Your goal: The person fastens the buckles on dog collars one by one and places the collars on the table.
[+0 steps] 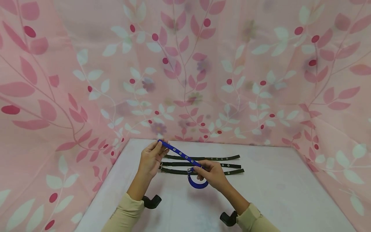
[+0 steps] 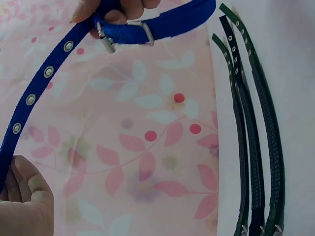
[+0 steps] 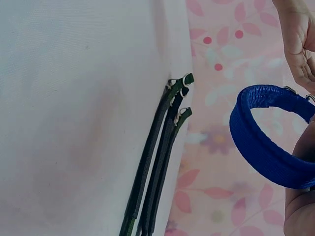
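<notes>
A blue pet collar (image 1: 180, 153) with metal eyelets is stretched between both hands above the table. My left hand (image 1: 150, 160) pinches its free tip between thumb and fingers. Near the buckle (image 2: 107, 40), my right hand (image 1: 214, 174) grips the strap, and the padded part (image 3: 260, 156) curls into a loop below that hand. The eyeleted strap slopes down from left to right in the head view. Behind and beneath the hands, three dark green collars lie side by side on the table: a far one (image 1: 200, 158), a middle one (image 1: 175, 164) and a near one (image 1: 175, 171).
The white table (image 1: 275, 187) ends at a pink leaf-patterned cloth (image 1: 185, 80) that rises at the back and both sides. A black wrist mount (image 1: 152, 202) sticks out from the left sleeve, and another black mount (image 1: 228, 219) from the right one.
</notes>
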Tool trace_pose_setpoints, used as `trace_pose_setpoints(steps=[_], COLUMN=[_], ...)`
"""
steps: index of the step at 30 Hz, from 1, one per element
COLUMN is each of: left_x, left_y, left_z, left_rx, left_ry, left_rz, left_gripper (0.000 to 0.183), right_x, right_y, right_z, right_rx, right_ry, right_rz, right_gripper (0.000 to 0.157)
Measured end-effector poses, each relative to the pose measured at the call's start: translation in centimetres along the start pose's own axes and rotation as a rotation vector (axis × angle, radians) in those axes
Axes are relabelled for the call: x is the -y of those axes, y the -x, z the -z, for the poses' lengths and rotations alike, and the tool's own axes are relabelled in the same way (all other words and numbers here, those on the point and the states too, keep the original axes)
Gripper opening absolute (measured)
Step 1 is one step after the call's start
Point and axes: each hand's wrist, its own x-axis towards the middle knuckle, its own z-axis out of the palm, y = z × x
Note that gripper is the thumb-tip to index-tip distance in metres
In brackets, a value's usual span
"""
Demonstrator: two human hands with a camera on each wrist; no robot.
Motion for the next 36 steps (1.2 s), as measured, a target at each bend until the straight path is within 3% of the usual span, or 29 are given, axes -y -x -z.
trace_pose_setpoints(steps=[10,17,36], left_x=[-0.7,-0.89,-0.75], left_y=[0.06,0.09,-0.02], left_z=[0.48,0.57,1.03], left_rx=[-0.016,-0.032,-0.07], left_ry=[0.046,0.032,0.014], left_rz=[-0.001,-0.008,0.032], left_gripper=[0.022,0.023,0.018], right_x=[0.34,0.55,0.01], right_y=[0.06,-0.14,0.58], right_z=[-0.12,-0.1,-0.27], right_rx=[-0.019,-0.014,-0.028], right_ry=[-0.012,0.01,0.043], right_rz=[-0.022,0.012,0.001], right_gripper=[0.02,0.02,0.018])
